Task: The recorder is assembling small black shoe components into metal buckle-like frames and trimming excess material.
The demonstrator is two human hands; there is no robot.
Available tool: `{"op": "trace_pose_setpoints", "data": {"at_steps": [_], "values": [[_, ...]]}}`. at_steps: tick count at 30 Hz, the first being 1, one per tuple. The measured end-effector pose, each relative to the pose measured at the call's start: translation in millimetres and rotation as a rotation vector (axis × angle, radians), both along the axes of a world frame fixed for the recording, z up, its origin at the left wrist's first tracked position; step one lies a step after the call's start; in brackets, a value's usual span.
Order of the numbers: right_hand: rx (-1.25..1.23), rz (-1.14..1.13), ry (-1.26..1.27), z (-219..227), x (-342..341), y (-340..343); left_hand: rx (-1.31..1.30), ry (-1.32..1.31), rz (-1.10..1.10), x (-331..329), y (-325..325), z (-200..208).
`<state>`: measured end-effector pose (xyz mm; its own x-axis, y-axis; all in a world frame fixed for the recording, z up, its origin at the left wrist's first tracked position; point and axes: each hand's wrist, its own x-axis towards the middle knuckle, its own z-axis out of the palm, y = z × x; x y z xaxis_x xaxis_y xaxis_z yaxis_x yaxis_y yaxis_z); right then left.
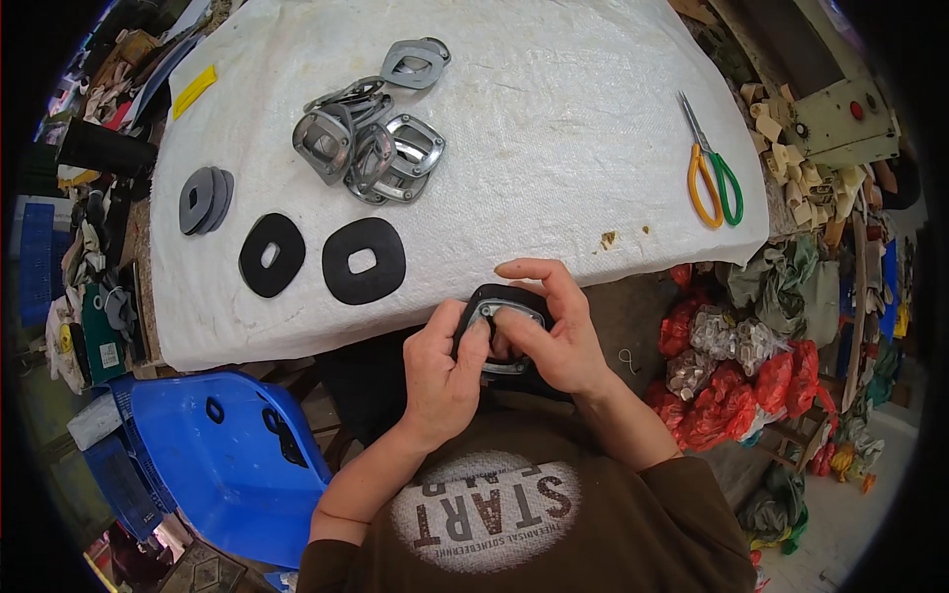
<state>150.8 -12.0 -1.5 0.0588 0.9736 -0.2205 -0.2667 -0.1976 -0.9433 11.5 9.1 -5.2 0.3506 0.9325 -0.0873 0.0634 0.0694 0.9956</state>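
My left hand (440,374) and my right hand (561,341) are together at the table's near edge, closed on a rounded-square metal frame (506,369) with black material around its rim. Both thumbs press on the frame's inner edge, and my fingers hide part of it. My right index finger is raised past the far side. To the left on the white-covered table (534,148) lie two black rounded pads (364,261) with a central hole. Farther off is a heap of bare metal frames (374,148). A small stack of grey pads (205,201) sits near the left edge.
Scissors (714,183) with orange and green handles lie at the table's right. A yellow strip (194,92) rests at the far left. Below left stands a blue plastic tub (213,474) holding a few black pieces. Red and clear bags (722,381) are piled at the right.
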Motion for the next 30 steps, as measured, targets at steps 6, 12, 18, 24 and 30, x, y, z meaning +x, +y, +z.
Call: {"op": "trace_pose_setpoints", "data": {"at_steps": [6,12,18,24,30], "values": [[0.094,-0.007,-0.181,-6,-4,-1,-0.101,-0.05,-0.011,1,-1,-2],[0.01,-0.009,-0.103,-3,-4,3,-0.055,-0.001,0.098,0,-2,-15],[0.059,-0.046,-0.09,-7,3,-3,-0.117,0.029,0.156,-4,1,-7],[0.167,-0.086,-0.239,-8,5,-5,-0.275,-0.218,0.03,-13,0,-7],[0.151,-0.018,-0.136,-5,5,-4,-0.231,-0.159,-0.049,-21,2,-2]]}}
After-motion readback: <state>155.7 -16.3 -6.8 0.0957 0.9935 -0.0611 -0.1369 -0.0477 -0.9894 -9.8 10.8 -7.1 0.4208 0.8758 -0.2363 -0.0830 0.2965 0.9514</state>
